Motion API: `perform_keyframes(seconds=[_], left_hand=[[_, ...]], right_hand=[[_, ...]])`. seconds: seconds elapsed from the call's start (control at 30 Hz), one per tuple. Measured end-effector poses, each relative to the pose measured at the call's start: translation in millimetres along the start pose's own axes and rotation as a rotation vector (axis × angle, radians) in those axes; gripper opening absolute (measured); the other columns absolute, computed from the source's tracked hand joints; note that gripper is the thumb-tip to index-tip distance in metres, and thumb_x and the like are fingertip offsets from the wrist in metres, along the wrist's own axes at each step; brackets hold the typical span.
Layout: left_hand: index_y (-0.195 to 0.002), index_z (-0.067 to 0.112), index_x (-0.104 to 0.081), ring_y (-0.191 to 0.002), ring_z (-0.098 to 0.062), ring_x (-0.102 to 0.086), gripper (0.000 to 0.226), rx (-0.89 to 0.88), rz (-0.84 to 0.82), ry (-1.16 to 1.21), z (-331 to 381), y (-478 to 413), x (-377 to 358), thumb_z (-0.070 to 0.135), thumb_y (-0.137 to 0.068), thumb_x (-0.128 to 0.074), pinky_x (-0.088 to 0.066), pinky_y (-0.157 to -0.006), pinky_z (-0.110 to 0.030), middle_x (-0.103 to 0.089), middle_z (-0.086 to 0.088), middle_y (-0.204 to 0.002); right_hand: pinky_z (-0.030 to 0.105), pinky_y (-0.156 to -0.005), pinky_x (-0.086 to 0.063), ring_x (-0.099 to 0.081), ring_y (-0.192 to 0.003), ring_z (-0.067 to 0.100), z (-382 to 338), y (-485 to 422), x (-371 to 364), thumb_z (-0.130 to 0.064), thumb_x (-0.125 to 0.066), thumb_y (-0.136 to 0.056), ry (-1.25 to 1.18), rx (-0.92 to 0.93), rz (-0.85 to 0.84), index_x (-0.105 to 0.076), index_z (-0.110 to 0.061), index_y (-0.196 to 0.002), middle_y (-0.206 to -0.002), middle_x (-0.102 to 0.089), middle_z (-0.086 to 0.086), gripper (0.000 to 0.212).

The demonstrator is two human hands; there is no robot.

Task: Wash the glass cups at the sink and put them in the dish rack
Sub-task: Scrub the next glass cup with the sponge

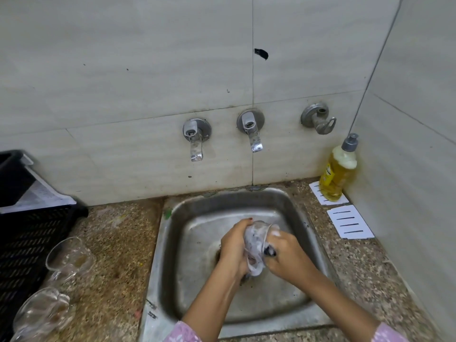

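Two hands meet over the middle of a steel sink (187, 213), both forearms reaching in from the near edge with pink patterned sleeves (182, 333) at the wrists. The left hand (234, 245) comes from the left, its fingers curled round a glass cup (259, 236) and gripping it, one fingertip on the cup's far side. The right hand (288, 255) comes from the right with its knuckles up. Its fingers are curled round a dark scrubber (270, 251), which it presses against the cup's right side, and a dab of white foam sits on its knuckles.

The cup is clear glass, tilted, and held just above the drain. It is smeared with white suds, and more suds hang from its near end. Which end is the mouth cannot be told.

On the speckled tabletop (113, 243) to the left of the sink lie two more clear cups, a far cup (70, 255) and a near cup (44, 309), both on their sides. Just beside them, further left, stands a black slotted rack (27, 233).

On the tiled wall beyond the sink are two taps (196, 139) and a valve (318, 118). In the far right corner a bottle of yellow soap (338, 169) stands on a white tray (318, 191), and a second white tray (350, 222) lies nearer.
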State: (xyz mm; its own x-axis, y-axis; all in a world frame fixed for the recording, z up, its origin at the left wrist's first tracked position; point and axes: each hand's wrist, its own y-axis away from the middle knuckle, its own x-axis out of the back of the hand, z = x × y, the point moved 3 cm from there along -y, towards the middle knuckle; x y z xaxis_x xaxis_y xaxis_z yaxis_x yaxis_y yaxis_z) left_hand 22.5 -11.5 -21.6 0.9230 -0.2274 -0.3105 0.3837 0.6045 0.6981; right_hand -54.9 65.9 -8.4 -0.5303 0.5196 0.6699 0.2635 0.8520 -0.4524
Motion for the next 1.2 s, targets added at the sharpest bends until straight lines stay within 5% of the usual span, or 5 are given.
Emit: perform_keyframes(seconds=[0.37,0.57,0.77,0.93,1.2], left_hand=[[-0.095,-0.001,-0.061,-0.082,-0.032,-0.058,0.038,0.127,-0.201,0.373,11.6,-3.8,10.0,0.028,-0.093,-0.037,-0.05,-0.079,-0.04,-0.062,-0.021,-0.092],[-0.085,0.0,-0.059,-0.074,-0.028,-0.054,0.034,0.118,-0.225,0.442,11.7,-5.7,9.8,0.021,-0.092,-0.033,-0.055,-0.056,-0.03,-0.062,-0.018,-0.075],[-0.057,-0.004,-0.07,-0.062,-0.032,-0.063,0.056,0.108,-0.253,0.357,0.0,-10.9,-1.0,0.022,-0.09,-0.034,-0.049,-0.063,-0.034,-0.067,-0.019,-0.064],[-0.08,0.004,-0.06,-0.074,-0.027,-0.053,0.03,0.142,-0.17,0.392,-3.1,-32.8,8.6,0.019,-0.09,-0.036,-0.044,-0.073,-0.034,-0.058,-0.014,-0.081],[-0.072,0.015,-0.047,-0.066,-0.019,-0.04,0.02,0.218,-0.231,0.342,-21.6,-70.0,0.8,0.013,-0.054,-0.054,-0.029,-0.061,-0.027,-0.042,-0.004,-0.076]], right_hand=[[0.041,-0.077,-0.053,-0.066,-0.082,0.029,25.7,-0.1,11.5,-0.006,-0.07,-0.077,-1.107,-0.936,0.251,-0.065,-0.009,-0.087,-0.085,-0.071,0.009,0.011],[0.015,-0.06,-0.048,-0.064,-0.077,0.013,23.8,-1.2,22.6,-0.009,-0.059,-0.089,-0.384,-0.701,0.311,-0.063,-0.012,-0.102,-0.083,-0.067,-0.004,0.014],[0.026,-0.086,-0.051,-0.062,-0.098,0.014,11.9,-5.5,-7.6,0.002,-0.05,-0.091,-0.635,-0.769,0.071,-0.057,-0.023,-0.105,-0.102,-0.067,-0.004,0.029],[0.025,-0.059,-0.055,-0.065,-0.078,0.015,47.8,11.1,5.3,-0.006,-0.063,-0.085,-0.597,-1.0,-0.109,-0.054,-0.003,-0.114,-0.098,-0.065,0.009,0.031],[0.027,-0.057,-0.053,-0.061,-0.068,0.022,128.0,28.0,70.3,-0.003,-0.067,-0.082,-0.534,-1.292,0.243,-0.041,0.002,-0.134,-0.113,-0.06,0.019,0.058]])
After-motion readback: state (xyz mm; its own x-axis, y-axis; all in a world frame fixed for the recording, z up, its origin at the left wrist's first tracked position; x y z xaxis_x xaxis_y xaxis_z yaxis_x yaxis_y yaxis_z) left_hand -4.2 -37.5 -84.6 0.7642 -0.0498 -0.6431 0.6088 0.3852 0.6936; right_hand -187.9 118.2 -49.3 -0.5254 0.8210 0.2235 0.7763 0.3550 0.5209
